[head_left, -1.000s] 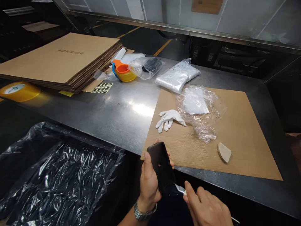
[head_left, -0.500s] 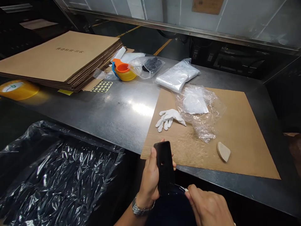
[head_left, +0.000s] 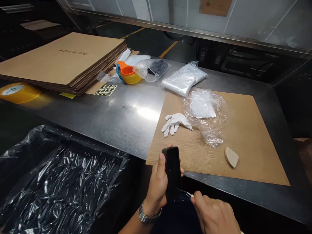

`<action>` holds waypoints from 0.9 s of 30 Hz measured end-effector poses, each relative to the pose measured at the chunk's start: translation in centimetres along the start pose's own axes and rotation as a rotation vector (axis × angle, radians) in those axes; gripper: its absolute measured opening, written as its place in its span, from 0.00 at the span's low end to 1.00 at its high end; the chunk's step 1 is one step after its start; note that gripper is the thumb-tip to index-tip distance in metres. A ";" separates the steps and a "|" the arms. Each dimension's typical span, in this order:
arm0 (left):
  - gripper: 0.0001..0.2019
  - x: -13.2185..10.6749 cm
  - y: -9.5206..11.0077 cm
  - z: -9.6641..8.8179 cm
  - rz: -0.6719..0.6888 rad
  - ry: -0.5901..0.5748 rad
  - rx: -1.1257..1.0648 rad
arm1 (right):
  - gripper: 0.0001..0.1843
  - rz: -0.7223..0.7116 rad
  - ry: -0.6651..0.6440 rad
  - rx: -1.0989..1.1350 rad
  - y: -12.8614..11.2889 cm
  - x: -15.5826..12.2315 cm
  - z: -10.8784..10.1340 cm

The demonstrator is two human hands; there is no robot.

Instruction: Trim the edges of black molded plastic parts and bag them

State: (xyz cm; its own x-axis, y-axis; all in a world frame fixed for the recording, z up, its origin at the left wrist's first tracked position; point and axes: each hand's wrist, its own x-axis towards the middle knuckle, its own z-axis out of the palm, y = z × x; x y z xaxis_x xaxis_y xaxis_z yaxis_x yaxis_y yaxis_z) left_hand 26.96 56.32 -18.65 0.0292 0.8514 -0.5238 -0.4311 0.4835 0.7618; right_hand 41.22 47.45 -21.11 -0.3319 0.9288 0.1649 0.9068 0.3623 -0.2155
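Note:
My left hand (head_left: 157, 187) is wrapped round a flat black device (head_left: 172, 172), holding it upright just in front of the table's near edge. My right hand (head_left: 214, 214) is closed in a pinch on a thin white-tipped tool (head_left: 188, 194), whose tip touches the lower right edge of the black device. A metal watch (head_left: 148, 217) sits on my left wrist. Behind the device lies a brown cardboard sheet (head_left: 243, 143) on the steel table (head_left: 117, 113).
On the cardboard lie a white glove (head_left: 175, 123), crumpled clear plastic bags (head_left: 207, 113) and a beige wedge (head_left: 231, 157). Farther back are white bagged packs (head_left: 184, 79), an orange and yellow cup (head_left: 128, 74), a sticker sheet (head_left: 106, 90), stacked cardboard (head_left: 63, 61) and yellow tape (head_left: 17, 92). A black-lined bin (head_left: 60, 185) stands left.
The black device has turned more edge-on and upright in my left hand. My right hand has stayed pinched on the thin tool at the device's lower edge.

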 end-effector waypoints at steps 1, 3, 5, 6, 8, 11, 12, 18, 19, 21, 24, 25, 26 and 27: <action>0.29 -0.1 -0.1 -0.1 0.031 -0.012 0.008 | 0.20 0.033 -0.021 0.045 0.1 0.0 0.1; 0.30 -0.3 -0.4 -0.2 0.102 -0.049 0.024 | 0.24 0.137 -0.149 0.235 0.5 0.1 0.5; 0.31 -0.6 -0.4 -0.2 0.160 -0.102 0.018 | 0.26 0.260 -0.393 0.603 0.9 0.1 0.9; 0.31 -0.6 -0.4 -0.2 0.176 -0.131 0.001 | 0.28 0.307 -0.529 0.828 1.1 0.0 1.1; 0.30 -0.4 -0.2 -0.1 0.166 -0.179 -0.045 | 0.30 0.358 -0.726 1.252 1.2 -0.2 1.5; 0.27 0.4 0.1 0.3 0.050 -0.206 -0.148 | 0.32 0.384 -0.759 1.589 1.5 -0.4 1.5; 0.26 0.7 0.2 0.4 -0.010 -0.203 -0.189 | 0.31 0.414 -0.713 1.640 1.7 -0.5 1.2; 0.23 1.7 0.1 1.1 -0.295 -0.143 -0.290 | 0.25 0.818 -0.099 1.443 6.3 -1.1 -1.6; 0.23 1.6 0.1 1.3 -0.306 -0.140 -0.289 | 0.24 0.855 -0.005 1.319 7.5 -1.4 -1.8; 0.22 1.4 0.0 1.7 -0.308 -0.141 -0.284 | 0.23 0.897 0.077 1.028 10.0 -2.2 -1.9; 0.20 1.1 -0.1 2.3 -0.304 -0.139 -0.270 | 0.21 0.968 0.047 0.346 13.4 -3.1 -1.5; 0.20 1.1 -0.2 2.4 -0.309 -0.136 -0.269 | 0.20 0.987 0.021 0.109 14.4 -3.3 -1.3; 0.20 1.1 -0.3 2.5 -0.324 -0.137 -0.267 | 0.20 0.999 -0.006 -0.080 15.2 -3.4 -1.0; 0.21 1.1 -0.3 2.5 -0.346 -0.141 -0.264 | 0.21 1.005 -0.026 -0.206 15.9 -3.5 -0.7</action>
State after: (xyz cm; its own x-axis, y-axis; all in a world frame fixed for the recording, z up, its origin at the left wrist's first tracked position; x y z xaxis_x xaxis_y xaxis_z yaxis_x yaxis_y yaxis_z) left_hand 29.43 57.62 -18.52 0.3271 0.6769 -0.6594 -0.5891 0.6917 0.4178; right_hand 56.93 49.92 -24.43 0.6020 0.7982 -0.0223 0.7953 -0.6019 -0.0726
